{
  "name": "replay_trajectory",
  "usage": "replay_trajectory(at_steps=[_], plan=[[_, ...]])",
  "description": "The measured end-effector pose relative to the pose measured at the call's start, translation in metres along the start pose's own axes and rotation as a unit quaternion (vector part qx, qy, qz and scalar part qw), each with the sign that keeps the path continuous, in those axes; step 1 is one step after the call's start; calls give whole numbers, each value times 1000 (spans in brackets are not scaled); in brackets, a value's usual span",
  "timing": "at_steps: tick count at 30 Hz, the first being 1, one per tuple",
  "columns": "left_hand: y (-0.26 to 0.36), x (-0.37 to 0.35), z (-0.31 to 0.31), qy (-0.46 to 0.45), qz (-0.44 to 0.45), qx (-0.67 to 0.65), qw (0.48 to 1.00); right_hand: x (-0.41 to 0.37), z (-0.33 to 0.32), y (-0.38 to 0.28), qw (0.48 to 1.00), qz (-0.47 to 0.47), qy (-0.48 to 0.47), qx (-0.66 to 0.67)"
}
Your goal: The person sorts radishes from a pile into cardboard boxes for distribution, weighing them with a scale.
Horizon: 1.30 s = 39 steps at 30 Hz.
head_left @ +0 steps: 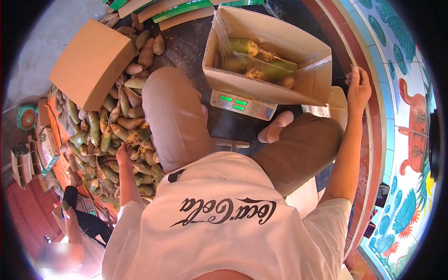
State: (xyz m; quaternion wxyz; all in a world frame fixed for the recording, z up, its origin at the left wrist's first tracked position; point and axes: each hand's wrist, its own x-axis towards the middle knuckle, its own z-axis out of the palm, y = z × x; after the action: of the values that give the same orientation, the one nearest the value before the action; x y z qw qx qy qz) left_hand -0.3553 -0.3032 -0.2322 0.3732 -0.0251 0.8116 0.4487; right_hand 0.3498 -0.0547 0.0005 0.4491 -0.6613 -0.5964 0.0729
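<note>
My left hand (122, 154) reaches down to a big heap of long green, soil-stained root vegetables (105, 133) that look like radishes. Its fingertips are hard to make out among them. My right hand (360, 88) is raised right of an open cardboard box (266, 86), apart from it. The fingers are curled together, and what they hold, if anything, does not show clearly. Inside the box, a clear plastic liner (224, 39) surrounds several green vegetables (275, 70). Against the box's near side is a digital scale (242, 104) with green lit displays.
A closed-looking cardboard box (91, 60) sits on the heap's far left. Flattened green-and-brown cartons (182, 11) lie at the back. Another person (77, 233) is at lower left, a vegetable in hand. A painted tiled wall (396, 116) curves along the right.
</note>
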Motion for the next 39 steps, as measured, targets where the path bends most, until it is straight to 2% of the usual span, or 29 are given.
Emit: replay_trajectory(at_steps=[3,8,12,15,17,20,22,23,26,29,32,33,35,37,39], plan=[[18,-34,17,18,-4,-17,1000,-15,-10,26,996,58,59,18],[12,-28,11,25,-5,8,1000,-21,-17,44,988,98,101,63],[19,-46,17,20,-16,-12,1000,-26,-17,38,992,97,66,43],[7,-16,2,-17,-19,11,1000,-29,-14,37,995,83,45,20],[5,-16,3,0,-19,-11,1000,-24,-10,37,998,54,34,-9],[22,-44,22,36,-15,-39,998,-20,12,7,999,28,-29,21],[19,-39,22,40,-18,-38,998,-10,44,-16,989,-112,-97,-30],[2,-12,11,-11,14,-56,998,-9,55,-27,985,-103,-136,-32],[-12,18,-3,-73,42,-56,995,-6,92,-53,956,-89,-279,-35],[45,-56,27,2,82,-19,996,-4,126,-56,926,-118,-354,-59],[58,-32,9,-59,123,-102,985,-3,159,-39,901,-174,-386,-89],[66,-32,5,-71,130,-100,984,-3,164,-44,896,-180,-398,-81],[86,-49,8,-102,143,-186,967,-5,171,-54,898,-187,-394,-49],[92,-49,4,-164,149,-258,940,-9,169,-79,908,-147,-392,0],[106,-66,13,-176,130,-315,924,-12,167,-94,910,-124,-393,38]])
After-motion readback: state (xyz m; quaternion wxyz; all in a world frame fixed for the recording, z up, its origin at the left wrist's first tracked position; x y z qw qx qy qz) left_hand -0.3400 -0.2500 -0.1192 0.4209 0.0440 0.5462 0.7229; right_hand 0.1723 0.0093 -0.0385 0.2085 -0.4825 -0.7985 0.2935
